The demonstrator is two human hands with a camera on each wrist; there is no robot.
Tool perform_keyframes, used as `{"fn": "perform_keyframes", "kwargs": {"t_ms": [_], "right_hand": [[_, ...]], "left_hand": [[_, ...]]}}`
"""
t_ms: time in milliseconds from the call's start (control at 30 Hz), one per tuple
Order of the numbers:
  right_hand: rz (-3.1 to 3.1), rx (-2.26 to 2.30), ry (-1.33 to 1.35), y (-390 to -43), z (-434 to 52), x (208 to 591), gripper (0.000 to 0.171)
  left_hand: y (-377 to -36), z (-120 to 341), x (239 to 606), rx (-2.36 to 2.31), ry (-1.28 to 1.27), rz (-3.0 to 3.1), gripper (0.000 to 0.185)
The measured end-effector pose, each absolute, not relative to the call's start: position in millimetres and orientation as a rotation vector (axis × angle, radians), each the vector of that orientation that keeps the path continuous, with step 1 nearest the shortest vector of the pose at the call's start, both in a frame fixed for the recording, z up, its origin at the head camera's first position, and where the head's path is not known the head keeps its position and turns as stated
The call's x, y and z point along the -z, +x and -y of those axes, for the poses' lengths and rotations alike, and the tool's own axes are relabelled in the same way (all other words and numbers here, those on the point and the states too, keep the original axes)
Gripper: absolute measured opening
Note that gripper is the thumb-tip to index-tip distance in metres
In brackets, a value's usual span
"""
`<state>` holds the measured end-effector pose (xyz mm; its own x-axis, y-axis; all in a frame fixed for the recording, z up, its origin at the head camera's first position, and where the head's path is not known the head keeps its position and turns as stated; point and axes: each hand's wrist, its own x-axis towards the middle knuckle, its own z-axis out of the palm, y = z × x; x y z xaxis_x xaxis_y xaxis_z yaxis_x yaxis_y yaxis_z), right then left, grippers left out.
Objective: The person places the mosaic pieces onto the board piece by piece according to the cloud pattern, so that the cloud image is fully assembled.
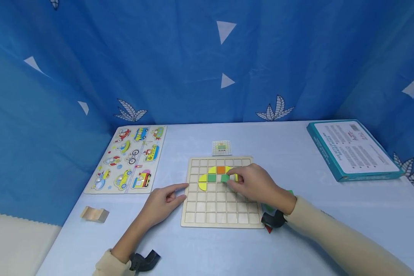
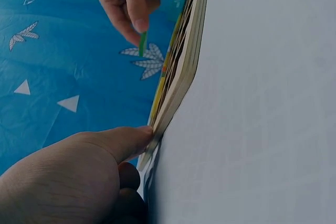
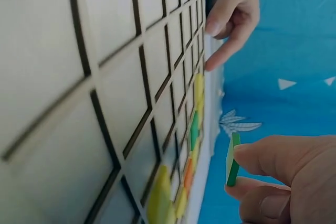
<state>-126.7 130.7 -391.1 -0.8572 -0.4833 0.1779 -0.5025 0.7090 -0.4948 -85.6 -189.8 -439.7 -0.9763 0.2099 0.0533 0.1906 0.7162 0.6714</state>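
Pinching a green tile (image 1: 225,178) between thumb and forefinger of the right hand (image 1: 255,182), near the centre of the frame, clear of the grid board (image 1: 210,223) beneath. Touching that board's left edge with the left hand (image 1: 161,203), thumb and forefinger parted. Set in the upper rows of the board: yellow pieces (image 1: 202,182), an orange square (image 1: 220,170) and a green square (image 1: 211,178). In the way at upper right of the grid, right fingers, covering part of the yellow there. Also in the way at the lower right corner, right wrist and black wristband (image 1: 273,219), partly hiding loose green pieces (image 1: 269,209) and a red piece (image 1: 268,229). Just beyond the board's top edge, a small pattern card (image 1: 222,147). Left of centre on the worktop (image 1: 200,253), a vehicle puzzle board (image 1: 129,165), with a wooden block (image 1: 94,214) below, at lower left. Lying at right of the frame, well apart from the grid, a teal box (image 1: 352,149). Hanging across the top, a blue curtain (image 1: 172,57).
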Motion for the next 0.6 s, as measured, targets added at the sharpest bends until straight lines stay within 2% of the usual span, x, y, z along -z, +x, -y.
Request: {"fn": "perform_keyframes", "kwargs": {"t_ms": [267, 600], "right_hand": [[2.932, -0.902, 0.792, -144.5, -120.1, 404.7, 0.029], [2.936, -0.876, 0.810, -148.1, -113.0, 409.2, 0.030]], "left_hand": [[-85.5, 187.5, 441.2, -1.113, 0.337, -2.865, 0.035], [-86.0, 189.1, 438.7, -1.105, 0.342, -2.884, 0.035]]}}
